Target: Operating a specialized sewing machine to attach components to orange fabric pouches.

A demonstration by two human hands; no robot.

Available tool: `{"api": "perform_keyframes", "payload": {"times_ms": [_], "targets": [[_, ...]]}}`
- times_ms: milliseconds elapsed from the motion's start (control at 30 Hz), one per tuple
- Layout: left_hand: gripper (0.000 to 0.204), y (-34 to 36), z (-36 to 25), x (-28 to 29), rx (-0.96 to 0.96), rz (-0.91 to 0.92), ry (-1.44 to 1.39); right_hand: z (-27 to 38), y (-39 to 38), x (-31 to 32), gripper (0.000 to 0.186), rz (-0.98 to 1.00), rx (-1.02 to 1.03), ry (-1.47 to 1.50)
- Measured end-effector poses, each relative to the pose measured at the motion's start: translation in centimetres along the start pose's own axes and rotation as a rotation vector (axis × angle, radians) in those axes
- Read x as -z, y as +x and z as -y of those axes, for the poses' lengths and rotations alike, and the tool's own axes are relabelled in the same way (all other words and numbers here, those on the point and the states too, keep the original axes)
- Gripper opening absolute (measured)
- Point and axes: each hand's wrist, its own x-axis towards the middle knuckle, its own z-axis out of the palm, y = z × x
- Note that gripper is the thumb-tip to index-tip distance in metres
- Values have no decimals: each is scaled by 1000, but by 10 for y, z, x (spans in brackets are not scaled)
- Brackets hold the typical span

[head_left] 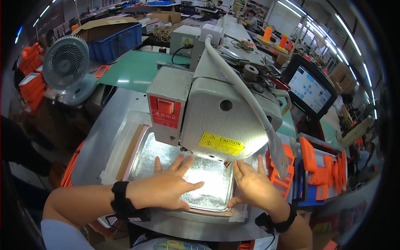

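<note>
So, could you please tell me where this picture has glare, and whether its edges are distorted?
Head view: strong glare whitens the silvery panel between the left hand and right hand; head view: the machine housing is also overbright at its lower right; head view: ceiling lights follow the curved right rim, and the corners fall to black.

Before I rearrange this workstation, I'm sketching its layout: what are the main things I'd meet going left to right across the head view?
Desk fan → blue crate → left hand → right hand → monitor.
</note>
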Motion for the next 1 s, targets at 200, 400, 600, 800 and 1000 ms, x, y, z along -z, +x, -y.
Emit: {"api": "perform_keyframes", "payload": {"times_ms": [200,400,600,800,1000], "targets": [[70,-2,0,2,10,-2,11,0,2,1,123,-6,10,-13],[73,2,0,-1,9,-12,-56,-5,0,-2,125,-25,18,14],[73,1,1,-1,15,-4,-69,-7,0,-7,118,-102,57,48],[69,-11,13,0,-4,-25,13,5,8,-3,107,-93,25,191],[70,-20,23,7,25,-1,60,16,21,0,113,51,5,164]]}}
